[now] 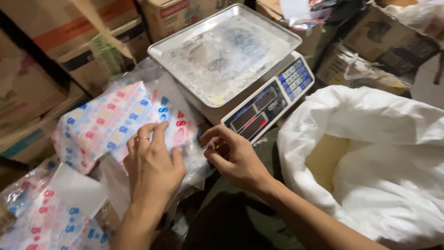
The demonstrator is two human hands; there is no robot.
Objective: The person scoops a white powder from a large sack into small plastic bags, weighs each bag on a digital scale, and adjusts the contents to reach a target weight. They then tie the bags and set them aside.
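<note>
My left hand [151, 163] lies flat on a stack of printed plastic bags [104, 121] with red and blue marks, fingers spread a little, a ring on one finger. My right hand [231, 155] is at the stack's right edge, its fingers curled and pinching at the edge of a clear plastic bag [196, 153]; the exact grip is hard to see. A weighing scale [273, 95] with a bare metal tray [222, 51] stands just behind both hands.
A large white sack [379, 153] stands open at the right with pale yellowish contents [326, 157]. More printed bags [51, 217] lie at the lower left. Cardboard boxes [74, 37] crowd the back and left side.
</note>
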